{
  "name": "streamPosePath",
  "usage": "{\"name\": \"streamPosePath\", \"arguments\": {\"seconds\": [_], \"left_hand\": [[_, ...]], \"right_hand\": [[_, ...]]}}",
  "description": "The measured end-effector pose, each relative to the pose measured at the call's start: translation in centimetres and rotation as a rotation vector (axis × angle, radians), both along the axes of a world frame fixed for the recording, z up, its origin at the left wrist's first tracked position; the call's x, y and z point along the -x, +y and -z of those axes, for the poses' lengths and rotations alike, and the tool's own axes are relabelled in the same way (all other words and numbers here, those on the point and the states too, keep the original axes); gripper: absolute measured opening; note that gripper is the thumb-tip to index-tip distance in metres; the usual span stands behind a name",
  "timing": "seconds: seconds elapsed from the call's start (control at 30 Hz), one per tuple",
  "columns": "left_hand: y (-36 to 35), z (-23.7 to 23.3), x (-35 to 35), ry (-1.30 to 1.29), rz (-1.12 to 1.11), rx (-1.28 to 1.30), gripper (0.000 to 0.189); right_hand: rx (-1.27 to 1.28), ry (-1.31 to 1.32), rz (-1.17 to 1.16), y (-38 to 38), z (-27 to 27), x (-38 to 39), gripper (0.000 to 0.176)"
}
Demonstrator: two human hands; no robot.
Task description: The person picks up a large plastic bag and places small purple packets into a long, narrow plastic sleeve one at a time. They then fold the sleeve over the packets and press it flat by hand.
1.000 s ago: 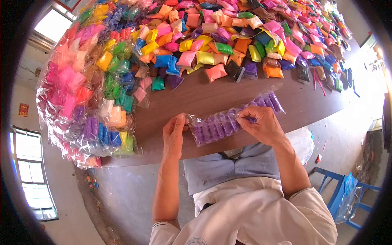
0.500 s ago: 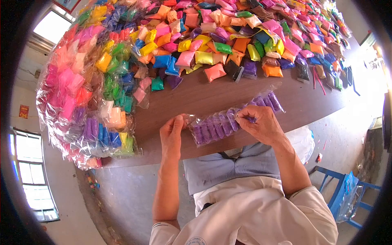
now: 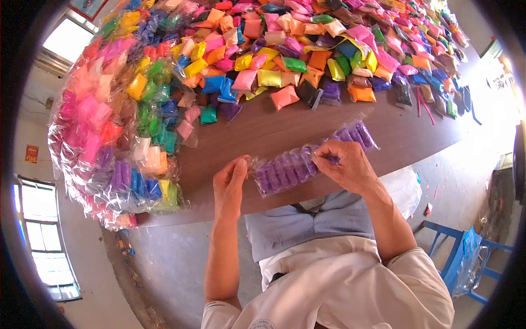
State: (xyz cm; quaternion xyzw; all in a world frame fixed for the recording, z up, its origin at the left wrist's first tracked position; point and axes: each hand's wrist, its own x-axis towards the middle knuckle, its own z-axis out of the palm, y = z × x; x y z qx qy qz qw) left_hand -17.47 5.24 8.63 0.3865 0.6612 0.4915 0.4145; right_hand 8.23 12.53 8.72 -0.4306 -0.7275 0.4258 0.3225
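A long clear plastic strip of purple packets [image 3: 285,172] slants across the front of the brown table, its right end farther from me. My left hand [image 3: 230,178] is closed at the strip's left end, pinching the clear film edge between thumb and fingers. Around the middle of the strip, my right hand [image 3: 342,164] is closed on it, its fingertips bent over the purple packets. Several packets show on both sides of that hand, and those under its fingers are hidden.
A large heap of small coloured packets [image 3: 285,97] covers the far side of the table [image 3: 219,148]. Clear bags of packets [image 3: 90,129] are piled at the left. A blue chair frame [image 3: 452,263] and clear plastic stand at the lower right.
The view has shifted slightly. Both hands keep their holds on the purple strip, and the strip lies almost as before.
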Motion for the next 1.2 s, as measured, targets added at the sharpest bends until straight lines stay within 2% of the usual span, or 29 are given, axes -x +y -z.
{"name": "streamPosePath", "arguments": {"seconds": [0.13,0.23,0.53,0.63,0.67,0.77,0.8,0.9,1.2], "left_hand": [[-1.5,0.6,-0.1,0.087,-0.004,0.059,0.04],[-2.4,1.3,-0.7,0.259,0.019,0.096,0.047],[-2.7,3.9,-1.7,0.473,-0.05,-0.093,0.04],[-3.0,4.8,-1.3,0.484,-0.035,-0.076,0.039],[-2.9,5.0,-1.4,0.477,-0.042,-0.129,0.041],[-3.1,5.6,-1.3,0.42,-0.038,-0.161,0.041],[-3.1,5.2,-1.5,0.418,-0.039,-0.156,0.041],[-3.2,4.3,-2.0,0.41,-0.041,-0.153,0.04],[-3.5,6.0,-1.0,0.474,-0.023,-0.2,0.04]], "right_hand": [[0.017,0.018,0.022,0.0,-0.1,0.2,0.014],[-0.002,0.001,0.032,0.1,-0.1,0.2,0.015],[0.006,0.113,0.144,-0.5,1.2,1.2,0.012],[0.033,0.067,0.152,-0.7,0.2,1.3,0.012],[0.005,0.097,0.115,-0.4,1.5,1.3,0.019],[0.04,0.174,0.159,-0.8,0.8,1.3,0.03],[0.104,0.104,0.128,-0.7,0.0,0.9,0.039],[0.182,0.141,0.197,-0.7,-1.6,-0.1,0.037],[0.089,0.585,0.5,3.4,-0.5,-4.5,0.031]]}}
